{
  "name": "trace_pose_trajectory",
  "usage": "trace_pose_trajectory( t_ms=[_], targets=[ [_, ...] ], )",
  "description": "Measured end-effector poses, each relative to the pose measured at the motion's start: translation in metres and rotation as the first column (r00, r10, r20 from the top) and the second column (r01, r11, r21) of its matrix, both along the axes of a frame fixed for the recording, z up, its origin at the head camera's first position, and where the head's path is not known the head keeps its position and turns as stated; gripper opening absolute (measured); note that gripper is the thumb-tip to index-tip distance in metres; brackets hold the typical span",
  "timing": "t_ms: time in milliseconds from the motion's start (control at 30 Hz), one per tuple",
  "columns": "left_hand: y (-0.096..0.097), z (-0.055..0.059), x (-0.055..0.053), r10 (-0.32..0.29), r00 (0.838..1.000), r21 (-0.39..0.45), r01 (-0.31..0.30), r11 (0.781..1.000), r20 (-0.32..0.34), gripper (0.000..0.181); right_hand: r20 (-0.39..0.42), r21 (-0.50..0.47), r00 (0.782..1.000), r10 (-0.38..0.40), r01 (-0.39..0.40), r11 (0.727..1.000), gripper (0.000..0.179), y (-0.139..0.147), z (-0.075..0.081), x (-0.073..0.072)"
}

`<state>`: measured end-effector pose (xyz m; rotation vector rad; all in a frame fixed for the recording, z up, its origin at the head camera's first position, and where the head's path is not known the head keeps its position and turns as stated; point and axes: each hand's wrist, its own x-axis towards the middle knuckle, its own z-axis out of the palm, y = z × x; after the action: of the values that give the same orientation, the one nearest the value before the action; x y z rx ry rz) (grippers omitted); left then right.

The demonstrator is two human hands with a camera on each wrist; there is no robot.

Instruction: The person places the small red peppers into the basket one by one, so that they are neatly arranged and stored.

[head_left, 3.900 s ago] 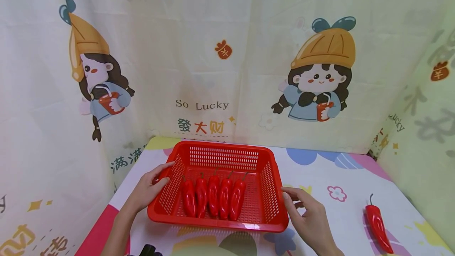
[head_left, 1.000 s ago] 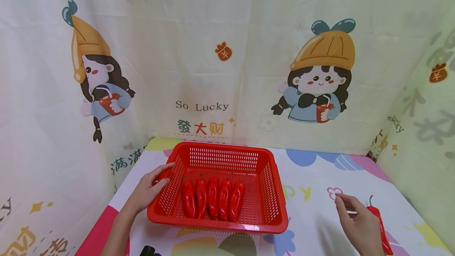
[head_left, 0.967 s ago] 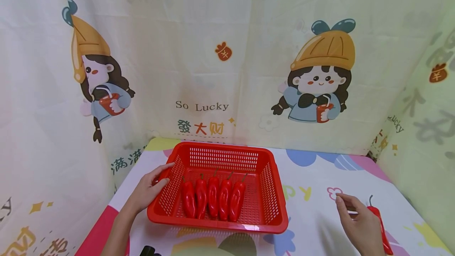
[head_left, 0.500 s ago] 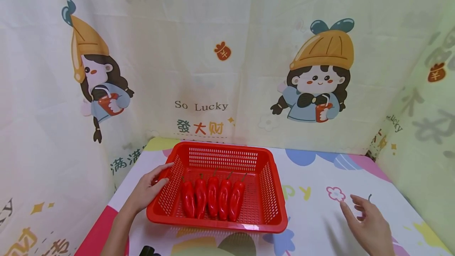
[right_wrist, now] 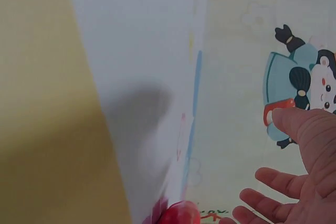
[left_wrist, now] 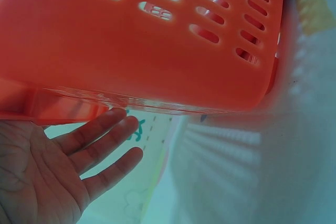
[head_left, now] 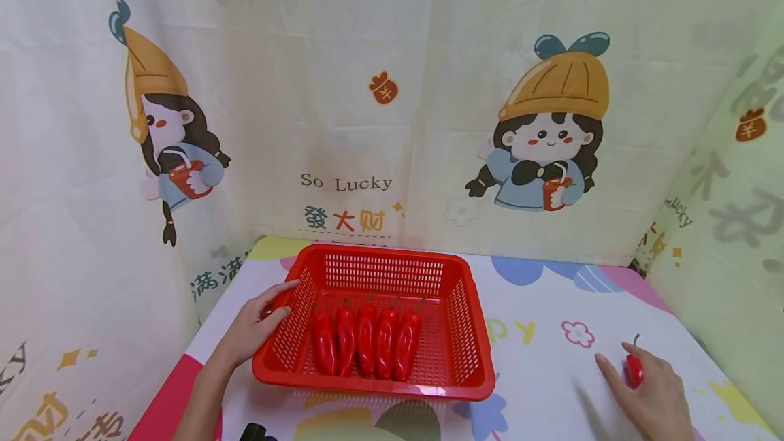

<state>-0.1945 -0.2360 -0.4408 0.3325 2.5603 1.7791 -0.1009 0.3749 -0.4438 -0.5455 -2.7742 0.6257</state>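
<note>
A red plastic basket (head_left: 373, 388) with slotted walls stands on the table, holding several red chili peppers (head_left: 365, 339) lined up side by side, stems pointing away. My left hand (head_left: 251, 325) rests at the basket's left rim, with index finger and thumb over the edge. In the left wrist view its other fingers (left_wrist: 105, 145) are straight, below the rim outside the basket. My right hand (head_left: 658, 393) hovers by a loose chili pepper (head_left: 634, 369) at the table's right side, thumb and fingers spread. The hand hides the pepper's lower part. In the right wrist view this pepper (right_wrist: 181, 214) appears at the bottom edge, apart from the fingers.
A patterned cloth covers the table (head_left: 539, 373). Printed curtains (head_left: 429, 121) enclose the back and both sides. At the near edge lies a black object (head_left: 254, 431), mostly cut off by the frame.
My right hand has left the basket's right rim and moved right to the loose chili pepper, its thumb and fingers spreading apart. The left hand stays at the left rim.
</note>
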Motion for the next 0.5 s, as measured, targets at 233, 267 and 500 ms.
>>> trace_pose_trajectory(
  t_ms=[233,267,500],
  targets=[
    [0.000,-0.001,0.001,0.001,1.000,-0.003,-0.001,1.000,-0.006,0.055,0.097,-0.031,0.994,-0.057,0.060,0.998,0.080,0.009,-0.001,0.000],
    [0.000,-0.001,0.001,0.001,1.000,-0.004,-0.001,1.000,-0.006,0.055,0.100,-0.031,0.993,-0.062,0.066,0.997,0.080,0.011,-0.002,0.000],
    [0.000,-0.001,0.001,0.007,1.000,-0.004,-0.007,1.000,-0.001,0.055,0.151,-0.055,0.982,-0.110,0.120,0.991,0.085,0.023,-0.010,-0.001]
  ],
)
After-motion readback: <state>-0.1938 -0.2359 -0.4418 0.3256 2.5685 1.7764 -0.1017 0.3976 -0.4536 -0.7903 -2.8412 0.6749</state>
